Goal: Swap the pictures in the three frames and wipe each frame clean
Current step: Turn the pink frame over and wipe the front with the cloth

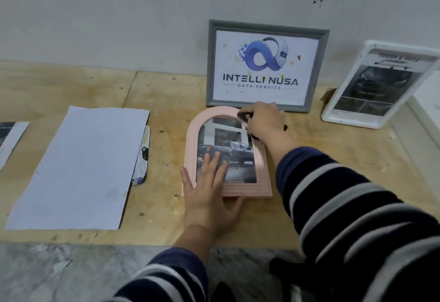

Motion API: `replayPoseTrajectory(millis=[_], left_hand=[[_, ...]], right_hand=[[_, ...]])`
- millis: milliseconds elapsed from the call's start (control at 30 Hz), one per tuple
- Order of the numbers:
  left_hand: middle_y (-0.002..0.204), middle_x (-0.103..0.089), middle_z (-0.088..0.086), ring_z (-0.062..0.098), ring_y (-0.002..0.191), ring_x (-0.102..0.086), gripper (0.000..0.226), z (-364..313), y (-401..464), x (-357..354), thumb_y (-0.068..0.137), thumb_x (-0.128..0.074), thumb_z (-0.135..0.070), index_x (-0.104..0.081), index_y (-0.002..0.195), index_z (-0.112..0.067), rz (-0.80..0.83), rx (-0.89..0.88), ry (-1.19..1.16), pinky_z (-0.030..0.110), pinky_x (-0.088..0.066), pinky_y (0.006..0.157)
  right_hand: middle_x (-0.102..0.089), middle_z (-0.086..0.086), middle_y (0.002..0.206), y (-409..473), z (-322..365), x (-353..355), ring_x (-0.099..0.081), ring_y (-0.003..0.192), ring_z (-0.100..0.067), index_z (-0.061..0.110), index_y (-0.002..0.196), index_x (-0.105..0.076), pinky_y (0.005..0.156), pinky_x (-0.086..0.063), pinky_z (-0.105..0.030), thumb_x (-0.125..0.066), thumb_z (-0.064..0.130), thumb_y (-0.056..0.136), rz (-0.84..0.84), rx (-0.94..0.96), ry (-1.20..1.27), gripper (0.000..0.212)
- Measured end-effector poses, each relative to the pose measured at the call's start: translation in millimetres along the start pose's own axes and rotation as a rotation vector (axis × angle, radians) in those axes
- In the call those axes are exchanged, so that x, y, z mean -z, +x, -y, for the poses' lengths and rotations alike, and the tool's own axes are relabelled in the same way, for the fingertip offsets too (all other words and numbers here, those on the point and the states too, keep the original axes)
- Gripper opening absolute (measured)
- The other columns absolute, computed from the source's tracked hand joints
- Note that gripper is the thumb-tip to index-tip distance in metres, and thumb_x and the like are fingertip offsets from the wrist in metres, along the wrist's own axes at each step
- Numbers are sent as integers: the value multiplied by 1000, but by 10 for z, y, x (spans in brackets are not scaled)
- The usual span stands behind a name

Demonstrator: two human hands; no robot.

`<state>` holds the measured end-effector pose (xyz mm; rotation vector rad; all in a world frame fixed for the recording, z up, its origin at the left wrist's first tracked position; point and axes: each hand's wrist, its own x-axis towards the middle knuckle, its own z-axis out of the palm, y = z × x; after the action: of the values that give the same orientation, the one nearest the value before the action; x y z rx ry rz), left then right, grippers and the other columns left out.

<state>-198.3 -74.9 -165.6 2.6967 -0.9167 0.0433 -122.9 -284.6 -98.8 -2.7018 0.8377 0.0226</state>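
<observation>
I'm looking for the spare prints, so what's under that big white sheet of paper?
A stack of prints pokes out from beneath the white sheet at its right edge. Only their edges show; the sheet covers the rest, so the pictures cannot be made out.

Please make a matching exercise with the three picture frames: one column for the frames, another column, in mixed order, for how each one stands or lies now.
Frames:
1. pink arched frame
2. grey frame
3. white frame

Positions:
A. leans tilted at the far right
B. lies flat on the table, under both hands
C. stands upright against the wall, showing a logo

Pairs: 1-B, 2-C, 3-A
</observation>
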Motion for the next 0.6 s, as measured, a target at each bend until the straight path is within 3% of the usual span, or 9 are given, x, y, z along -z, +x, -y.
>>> replayPoseTrajectory(millis=[100, 267, 433, 600], left_hand=[[160, -18, -6, 15, 149, -10, 80, -1, 19, 17, 77, -42, -73, -38, 143, -28, 11, 26, -13, 66, -1, 112], [161, -16, -5, 17, 149, -8, 81, 11, 41, 26, 76, -43, -75, -36, 143, -30, 23, 55, 4, 68, 1, 111], [160, -20, -2, 20, 148, -12, 83, -4, 36, 13, 75, -42, -75, -38, 143, -28, 29, 61, 29, 71, -3, 109], [160, -22, 0, 21, 148, -15, 86, 7, 58, -20, 73, -42, -76, -40, 143, -25, 24, 60, 51, 73, -4, 108]], right_hand=[[-60, 2, 120, 231, 127, -37, -44, 110, -28, 46, 120, -61, 86, -31, -37, -40, 12, 97, 6, 131, -101, 46], [-52, 7, 133, 291, 87, -100, -43, 113, -29, 48, 132, -51, 94, -39, -42, -43, 9, 94, 105, 252, -270, 55], [-51, 7, 132, 134, -120, -149, -43, 119, -28, 52, 134, -45, 90, -42, -38, -41, 10, 95, 103, 201, -292, 58], [-57, 4, 119, -59, -264, -123, -51, 108, -26, 46, 136, -47, 82, -45, -34, -43, 7, 91, 77, 154, -323, 60]])
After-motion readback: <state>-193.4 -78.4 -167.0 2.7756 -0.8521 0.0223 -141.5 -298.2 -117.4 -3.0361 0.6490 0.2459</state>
